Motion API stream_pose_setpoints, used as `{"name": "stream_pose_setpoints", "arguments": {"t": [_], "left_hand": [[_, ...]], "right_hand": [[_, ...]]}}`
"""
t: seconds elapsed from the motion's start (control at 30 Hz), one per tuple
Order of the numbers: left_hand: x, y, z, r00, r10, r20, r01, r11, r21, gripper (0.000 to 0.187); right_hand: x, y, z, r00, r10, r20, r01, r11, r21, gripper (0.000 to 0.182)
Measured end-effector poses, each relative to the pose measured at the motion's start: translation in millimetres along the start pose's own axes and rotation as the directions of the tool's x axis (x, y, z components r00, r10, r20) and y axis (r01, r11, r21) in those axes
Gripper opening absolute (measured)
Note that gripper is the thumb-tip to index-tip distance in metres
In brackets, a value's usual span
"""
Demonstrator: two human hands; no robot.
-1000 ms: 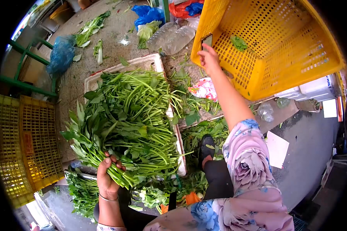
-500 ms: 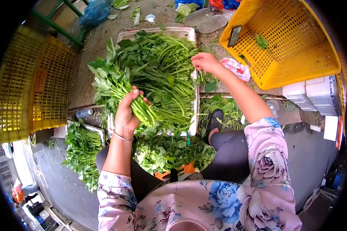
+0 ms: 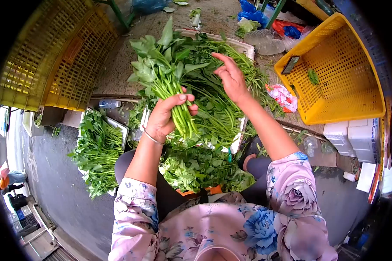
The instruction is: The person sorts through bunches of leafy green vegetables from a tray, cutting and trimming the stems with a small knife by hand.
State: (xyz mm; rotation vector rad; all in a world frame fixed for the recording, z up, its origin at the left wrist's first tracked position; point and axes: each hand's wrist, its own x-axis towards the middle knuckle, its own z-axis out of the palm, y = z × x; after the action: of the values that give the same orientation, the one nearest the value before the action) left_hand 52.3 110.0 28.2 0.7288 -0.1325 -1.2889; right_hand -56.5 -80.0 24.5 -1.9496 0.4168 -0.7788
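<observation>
Over the white tray: the bunch is up, and the right hand is back at the greens.

In the head view, the left hand (image 3: 165, 116) is closed around the stems of a bunch of greens (image 3: 163, 74), which it has lifted and tipped upright above the pile of greens (image 3: 217, 108) on the white tray (image 3: 244, 48) since a second ago. The right hand (image 3: 231, 78), then up at the rim of the yellow basket (image 3: 335, 74), has come back and now hovers open, fingers spread, just beside the bunch and over the pile, holding nothing. Judging by this, sorting of the stems goes on, with more loose greens (image 3: 98, 150) lying at the left knee.
</observation>
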Motion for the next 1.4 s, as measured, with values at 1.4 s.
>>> {"name": "stream_pose_setpoints", "arguments": {"t": [1.4], "left_hand": [[11.7,22.0,-3.2,0.913,0.135,-0.386,-0.208,0.965,-0.156,0.011]], "right_hand": [[51.2,121.2,-55.6,0.96,0.203,0.191,0.074,0.476,-0.877,0.028]]}}
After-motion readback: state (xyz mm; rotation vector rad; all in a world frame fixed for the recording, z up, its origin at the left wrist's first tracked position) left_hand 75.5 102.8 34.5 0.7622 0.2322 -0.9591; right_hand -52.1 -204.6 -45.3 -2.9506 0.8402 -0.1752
